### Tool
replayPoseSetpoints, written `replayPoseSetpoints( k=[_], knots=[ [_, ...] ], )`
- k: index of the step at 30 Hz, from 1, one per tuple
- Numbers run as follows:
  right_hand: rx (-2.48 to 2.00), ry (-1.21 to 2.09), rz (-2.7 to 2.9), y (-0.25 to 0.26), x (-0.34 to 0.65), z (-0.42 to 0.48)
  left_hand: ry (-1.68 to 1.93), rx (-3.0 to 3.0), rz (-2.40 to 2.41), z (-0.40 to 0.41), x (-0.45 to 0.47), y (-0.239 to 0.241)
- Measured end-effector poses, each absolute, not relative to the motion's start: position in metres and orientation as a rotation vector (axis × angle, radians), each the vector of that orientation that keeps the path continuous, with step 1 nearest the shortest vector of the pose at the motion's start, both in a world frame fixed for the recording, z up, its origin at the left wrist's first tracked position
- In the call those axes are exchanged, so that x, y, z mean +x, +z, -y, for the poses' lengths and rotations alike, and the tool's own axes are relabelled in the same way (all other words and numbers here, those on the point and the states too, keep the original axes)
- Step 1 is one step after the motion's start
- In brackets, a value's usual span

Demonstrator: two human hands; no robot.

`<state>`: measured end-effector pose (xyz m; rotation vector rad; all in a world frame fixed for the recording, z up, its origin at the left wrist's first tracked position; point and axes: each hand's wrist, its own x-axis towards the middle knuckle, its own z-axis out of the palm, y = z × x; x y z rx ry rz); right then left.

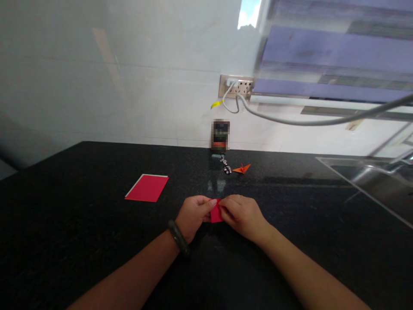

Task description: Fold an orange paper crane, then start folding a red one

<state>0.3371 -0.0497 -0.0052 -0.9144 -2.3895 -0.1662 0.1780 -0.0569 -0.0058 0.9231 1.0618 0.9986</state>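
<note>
Paper piece (216, 216), red and small, sits between the person's two hands, at the near middle of the black counter (80, 241). Left hand (191, 214) pinches its left side, thumb on top; right hand (244, 216) closes on its right side with bent fingers. Both grips narrow, both on the same piece; the creases under the right fingers I cannot make out from where I stand. Dark bangle (178, 237) on the left wrist. Farther off, to the left: red sheets (146, 188) lying flat, a pale edge showing at their far and left sides. Beyond the hands, slightly right: an orange paper bird (242, 169), just beside a black-and-white strap (227, 169). Far middle: an upright object (220, 134) by the wall, its surface too blurred to identify. Far right: a metal sink (364, 193).
</note>
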Motion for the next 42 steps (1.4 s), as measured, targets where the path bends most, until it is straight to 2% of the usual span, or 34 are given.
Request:
replayPoseSetpoints(
  k=[5, 10, 16, 23, 28, 32, 36, 42],
  knots=[
    [-0.921, -0.154, 2.371, -0.006, 0.336, 0.052, 1.012, 0.915, -1.052, 0.057, 0.177, -0.005],
    [-0.927, -0.005, 2.371, -0.003, 0.336, 0.054, 1.031, 0.906, -1.028, 0.057, 0.175, -0.004],
    [-0.895, 0.435, 2.078, 0.000, 0.333, 0.054, 1.015, 0.896, -1.007, 0.057, 0.176, -0.004],
    [-1.153, 0.816, 1.725, -0.013, 0.322, 0.051, 1.033, 0.951, -1.046, 0.058, 0.177, -0.005],
    [-1.088, 1.199, 1.411, -0.017, 0.320, 0.050, 1.061, 0.996, -1.062, 0.058, 0.177, -0.004],
    [-1.164, 1.383, 1.360, -0.010, 0.321, 0.050, 1.098, 1.018, -1.067, 0.059, 0.178, -0.003],
    [-1.223, 1.428, 1.436, -0.007, 0.323, 0.050, 1.112, 1.048, -1.084, 0.058, 0.178, -0.004],
    [-1.177, 1.214, 1.585, -0.012, 0.323, 0.052, 1.117, 1.086, -1.119, 0.058, 0.177, -0.005]
  ],
)
